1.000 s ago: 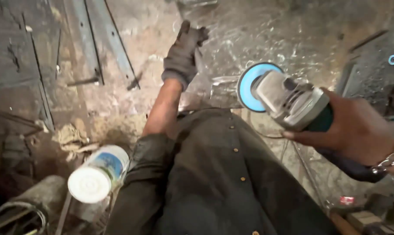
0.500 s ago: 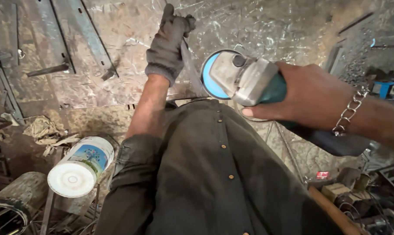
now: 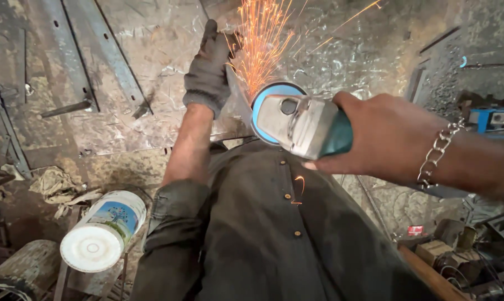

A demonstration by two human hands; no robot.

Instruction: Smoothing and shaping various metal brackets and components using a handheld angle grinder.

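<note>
Lying on its side at lower left, a white-lidded plastic tub [image 3: 103, 231] with a blue and green picture label sits beside crumpled rags [image 3: 60, 188]; a small red packet [image 3: 414, 229] lies on the floor at lower right. The gloved left hand [image 3: 208, 71] clenches a thin metal strip [image 3: 238, 100], pinning it against the scratched, shiny steel sheet [image 3: 352, 39]. The bare right hand [image 3: 383, 136], wearing a chain bracelet [image 3: 437, 151], grips the teal body of an angle grinder [image 3: 299, 124], its blue guard at the strip's edge, orange sparks [image 3: 263, 39] flying upward. Perforated angle bars [image 3: 68, 56] crowd the left side.
</note>
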